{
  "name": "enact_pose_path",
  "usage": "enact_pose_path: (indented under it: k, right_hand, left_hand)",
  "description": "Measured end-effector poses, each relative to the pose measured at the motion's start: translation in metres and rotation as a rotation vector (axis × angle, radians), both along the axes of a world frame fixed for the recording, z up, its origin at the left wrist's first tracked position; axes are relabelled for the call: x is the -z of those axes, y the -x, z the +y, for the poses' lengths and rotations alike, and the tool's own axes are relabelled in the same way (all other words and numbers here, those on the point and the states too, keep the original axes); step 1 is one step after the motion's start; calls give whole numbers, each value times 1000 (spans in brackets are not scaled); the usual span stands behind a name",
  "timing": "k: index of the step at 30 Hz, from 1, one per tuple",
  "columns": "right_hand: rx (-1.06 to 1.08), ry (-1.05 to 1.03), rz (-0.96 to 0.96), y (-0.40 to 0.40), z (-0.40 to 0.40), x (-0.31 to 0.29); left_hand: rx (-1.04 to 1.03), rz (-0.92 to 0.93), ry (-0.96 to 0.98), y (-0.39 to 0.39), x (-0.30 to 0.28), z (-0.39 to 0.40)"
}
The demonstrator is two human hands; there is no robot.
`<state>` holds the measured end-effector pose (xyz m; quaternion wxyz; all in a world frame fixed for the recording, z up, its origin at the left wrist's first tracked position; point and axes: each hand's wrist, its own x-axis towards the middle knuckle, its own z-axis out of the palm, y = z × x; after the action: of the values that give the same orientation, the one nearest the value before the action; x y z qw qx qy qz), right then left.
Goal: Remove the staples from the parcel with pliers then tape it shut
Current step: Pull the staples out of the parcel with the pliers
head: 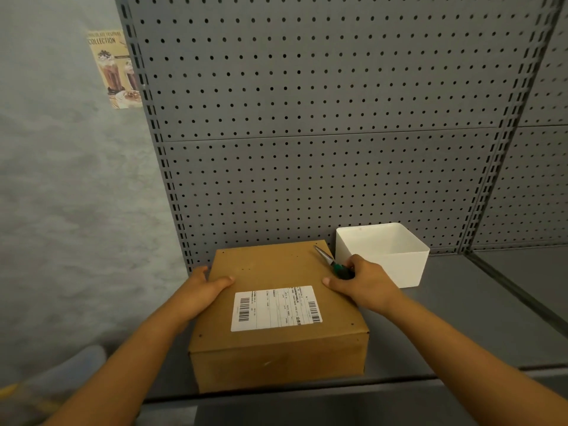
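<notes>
Both hands were on the parcel [278, 315] when I looked through the head camera. It was a brown cardboard box sitting on the grey shelf [461, 318], close to the front edge, with a white shipping label [276, 308] stuck on its top face. Small dark marks dotted the top near the corners and the far edge; I could not tell whether they were staples or holes.

My left hand [204, 292] gripped the left edge of the box: the thumb lay flat across the top, and the other fingers curled down over the side, mostly hidden from me.

My right hand [364, 285] rested on the right edge of the top face. Its fingers were curled round the green handles of the pliers [330, 262], while the thumb stretched out flat on the cardboard, pointing toward the label. The metal nose of the pliers angled up and away toward the far right corner of the box, lying low over the cardboard; I could not tell whether the tip touched it.

Just beside the parcel, on the right, stood a white open bin [384, 256], against the grey pegboard [307, 118] behind the shelf. A drinks poster [115, 69] hung on the wall to the left.
</notes>
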<state>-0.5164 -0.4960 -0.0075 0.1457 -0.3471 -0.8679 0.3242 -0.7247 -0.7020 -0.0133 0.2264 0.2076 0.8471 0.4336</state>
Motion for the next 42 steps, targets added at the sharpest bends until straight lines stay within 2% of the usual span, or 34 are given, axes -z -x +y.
enact_pose_path:
  k: [2, 12, 14, 18, 22, 24, 27, 33, 42]
  right_hand:
    - [13, 0, 16, 0, -1, 0]
    - [81, -90, 30, 2, -4, 1]
    - [98, -169, 18, 2, -6, -3]
    - [113, -321, -2, 4, -14, -11]
    - [115, -414, -48, 2, -26, -19]
    - [118, -427, -55, -2, -31, -22]
    - [119, -447, -70, -10, -32, -28]
    - [146, -480, -49, -43, -26, -44]
    - [174, -541, -82, -143, 30, -55]
  left_hand:
    - [14, -59, -28, -1, 3, 0]
    - [77, 49, -68, -8, 2, 6]
    - [90, 247, 7, -9, 0, 3]
    - [183, 777, 208, -9, -10, 2]
    - [359, 1137, 319, -19, -27, 13]
    - [423, 1238, 346, -26, -33, 20]
    - [465, 1320, 347, -35, -39, 32]
    - [521, 1386, 229, -71, -53, 55]
    - [541, 1417, 167, -178, -64, 127]
